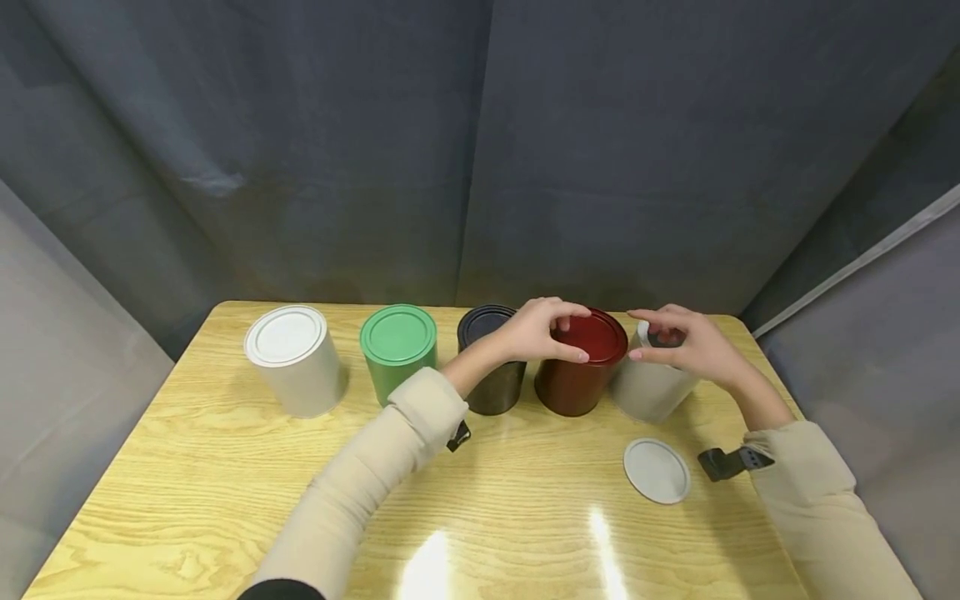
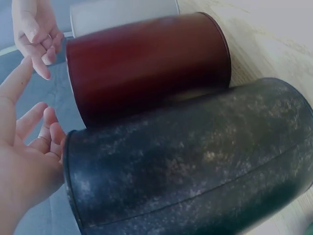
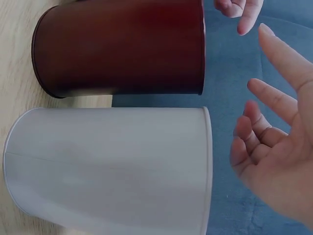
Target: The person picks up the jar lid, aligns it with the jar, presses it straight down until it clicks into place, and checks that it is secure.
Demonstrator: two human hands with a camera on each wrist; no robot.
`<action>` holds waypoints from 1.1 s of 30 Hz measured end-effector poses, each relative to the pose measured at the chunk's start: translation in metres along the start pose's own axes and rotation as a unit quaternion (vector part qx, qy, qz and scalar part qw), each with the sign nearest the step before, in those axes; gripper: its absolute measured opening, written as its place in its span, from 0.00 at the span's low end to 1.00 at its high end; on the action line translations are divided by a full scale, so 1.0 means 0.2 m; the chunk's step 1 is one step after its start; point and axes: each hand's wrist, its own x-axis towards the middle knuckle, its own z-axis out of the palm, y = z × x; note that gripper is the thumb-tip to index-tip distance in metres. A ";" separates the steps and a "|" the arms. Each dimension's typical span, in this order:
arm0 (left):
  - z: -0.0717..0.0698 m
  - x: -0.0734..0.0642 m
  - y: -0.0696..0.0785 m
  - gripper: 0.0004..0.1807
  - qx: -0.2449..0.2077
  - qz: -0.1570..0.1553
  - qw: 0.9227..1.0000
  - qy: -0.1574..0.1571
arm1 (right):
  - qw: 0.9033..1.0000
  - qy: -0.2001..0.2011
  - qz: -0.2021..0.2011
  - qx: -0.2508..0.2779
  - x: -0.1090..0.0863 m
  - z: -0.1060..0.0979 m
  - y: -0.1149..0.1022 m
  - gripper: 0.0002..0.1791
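Item 1: red tin (image 1: 581, 367), lidded, upright on the bench (image 1: 225, 500), fourth in a row of 5, between the black tin (image 1: 491, 367) and an open grey tin (image 1: 651, 387).
Item 2: left hand (image 1: 536, 329), arched over the near-left edge of the red lid; fingers look loosely spread, and whether they actually touch the rim cannot be told.
Item 3: right hand (image 1: 682, 342), just right of the red tin, above the mouth of the grey tin, fingers relaxed and holding nothing.
Item 4: loose grey lid (image 1: 657, 471), flat on the bench, well in front of its tin.
Item 5: white tin (image 1: 292, 358) and green tin (image 1: 399, 350), both lidded, at the left.
Handling note (a judgement): to lift the red lid cleanly, steady the body with 1 hand and spread fingertips evenly round the rim, since its neighbours crowd it closely.
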 end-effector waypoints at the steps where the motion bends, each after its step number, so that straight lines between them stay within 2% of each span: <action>1: 0.00 0.00 0.01 0.32 -0.005 0.004 1.000 0.002 | 1.000 0.001 -0.002 0.002 -0.01 0.00 0.00 0.29; 7: 0.01 -0.02 0.04 0.33 -0.025 0.023 0.999 0.019 | 1.000 0.014 -0.022 0.009 -0.05 -0.02 -0.02 0.26; 14: 0.02 -0.04 0.06 0.33 -0.049 0.031 0.998 0.037 | 0.998 0.024 -0.053 0.030 -0.10 -0.04 -0.03 0.27; 24: 0.05 -0.08 0.11 0.33 -0.059 0.061 0.995 0.051 | 0.997 0.046 -0.058 0.026 -0.18 -0.06 -0.02 0.30; 33: 0.09 -0.10 0.14 0.33 -0.062 0.091 0.992 0.055 | 0.997 0.042 -0.054 0.036 -0.26 -0.09 -0.04 0.32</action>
